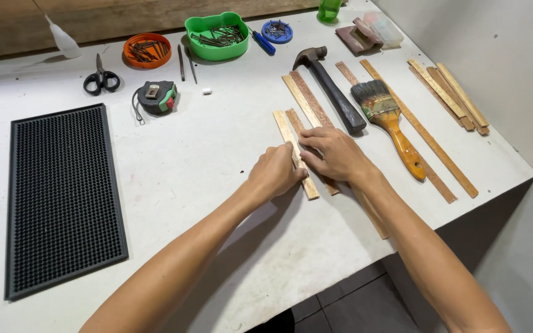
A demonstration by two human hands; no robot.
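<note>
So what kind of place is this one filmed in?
Probably a home workshop or craft bench: a hammer, tubs of nails and a tape measure lie on a white table with thin wooden strips.

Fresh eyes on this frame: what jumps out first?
Both hands meet mid-table: the left hand and right hand press on a pair of thin wooden strips lying side by side. Just right of them lie a hammer and a paintbrush with an orange handle. A black studded mat fills the table's left side.
</note>
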